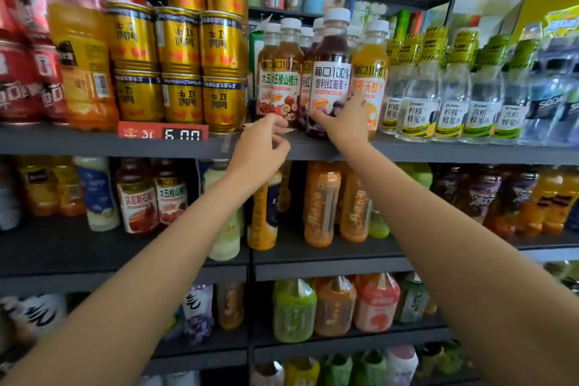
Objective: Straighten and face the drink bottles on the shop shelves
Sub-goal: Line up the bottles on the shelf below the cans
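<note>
The step in hand seems to be the facing of the juice row on the upper shelf (438, 152). The right hand (346, 124) holds the grape juice bottle (329, 84) low on its body, with the thumb on the front of the label and the other fingers going behind it, so the grip is closed around the bottle only partly. This bottle stands at the front edge, a little higher and more forward than its neighbours, between the hawthorn juice bottle (286, 81) and the orange juice bottle (369, 78). Its label already looks to the front. The left hand (261, 150) is loosely curled at the shelf edge, just below the hawthorn juice bottle; whether it pinches something there I cannot tell. I think the next move needs a small push back, to bring the bottle in line.
</note>
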